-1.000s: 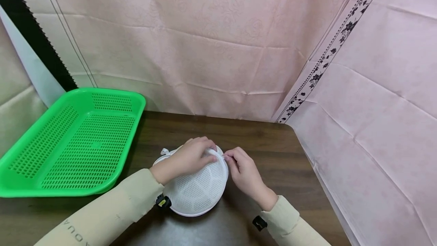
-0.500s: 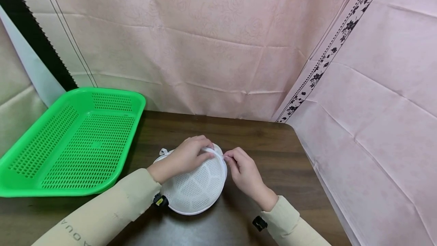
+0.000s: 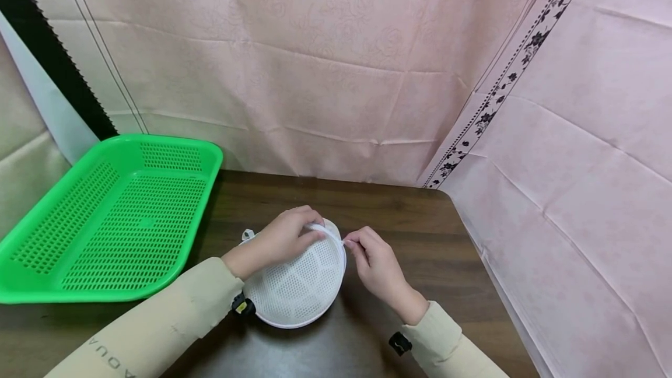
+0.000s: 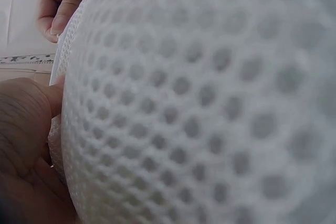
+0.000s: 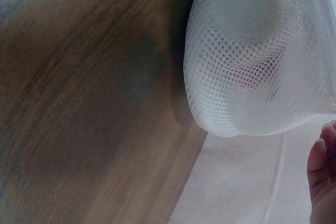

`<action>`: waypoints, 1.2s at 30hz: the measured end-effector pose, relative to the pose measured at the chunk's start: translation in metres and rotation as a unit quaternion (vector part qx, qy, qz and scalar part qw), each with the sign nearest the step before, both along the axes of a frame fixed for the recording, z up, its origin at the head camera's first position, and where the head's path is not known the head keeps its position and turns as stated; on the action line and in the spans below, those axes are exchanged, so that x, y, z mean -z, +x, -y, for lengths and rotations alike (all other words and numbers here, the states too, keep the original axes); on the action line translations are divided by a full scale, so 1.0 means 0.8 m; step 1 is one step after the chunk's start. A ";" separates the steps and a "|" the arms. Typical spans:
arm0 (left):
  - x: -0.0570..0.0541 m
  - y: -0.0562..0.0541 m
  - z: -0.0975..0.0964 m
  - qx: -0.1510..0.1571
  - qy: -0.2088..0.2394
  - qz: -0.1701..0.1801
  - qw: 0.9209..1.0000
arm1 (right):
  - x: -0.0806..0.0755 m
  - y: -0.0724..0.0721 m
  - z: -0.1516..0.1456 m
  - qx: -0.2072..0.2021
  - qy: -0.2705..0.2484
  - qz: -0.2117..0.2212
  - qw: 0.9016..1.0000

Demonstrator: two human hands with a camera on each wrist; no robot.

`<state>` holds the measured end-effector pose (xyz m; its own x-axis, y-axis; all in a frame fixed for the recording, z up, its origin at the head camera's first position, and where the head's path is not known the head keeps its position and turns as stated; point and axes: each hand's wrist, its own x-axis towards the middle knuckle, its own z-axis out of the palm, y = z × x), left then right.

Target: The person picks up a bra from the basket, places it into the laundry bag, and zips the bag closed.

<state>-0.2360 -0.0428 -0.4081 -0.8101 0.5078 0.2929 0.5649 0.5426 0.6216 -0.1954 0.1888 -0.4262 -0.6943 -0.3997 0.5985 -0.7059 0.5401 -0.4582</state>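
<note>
The right hand has its thumb and fingertips drawn together, pinching a small bit at the edge of a round white mesh bag; what exactly lies between the tips is too small to tell. The left hand reaches over the bag from its other side, thumb and fingers curled round its pale rim, with little gap between them. The bag lies between the two wrists, above or on a dark wood-grain surface; whether it touches is hard to tell. A pale round shape shows at the bag's mesh in the right wrist view, and a small white loop sticks out beside the left forearm. Beige sleeves cover both arms, with a black device below each cuff. Farther left sits a green perforated basket, apart from the bag. Pinkish cloth hangs behind the surface.
</note>
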 end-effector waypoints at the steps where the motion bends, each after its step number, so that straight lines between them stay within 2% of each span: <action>1: 0.000 0.000 0.001 0.000 0.003 0.005 1.000 | -0.001 0.000 0.000 0.000 0.000 0.001 1.000; 8: 0.000 -0.002 0.009 -0.016 0.027 0.056 0.998 | -0.002 0.002 -0.001 0.000 -0.005 0.011 1.000; 12: 0.000 -0.003 0.011 -0.012 0.028 0.057 0.998 | -0.001 0.002 -0.001 0.000 -0.007 0.009 1.000; 17: 0.001 -0.004 0.015 -0.030 0.034 0.053 0.998 | 0.000 0.003 -0.003 0.006 -0.008 0.008 1.000; 25: 0.003 -0.006 0.012 -0.045 0.062 0.042 0.996 | 0.003 0.002 -0.001 0.011 -0.025 0.036 0.999; 30: -0.002 -0.005 0.006 -0.046 0.085 0.038 0.995 | 0.001 0.004 0.002 0.009 -0.032 0.047 0.998; 36: -0.012 -0.004 -0.006 -0.047 0.109 0.036 0.992 | -0.013 0.004 -0.002 0.008 -0.055 0.049 0.997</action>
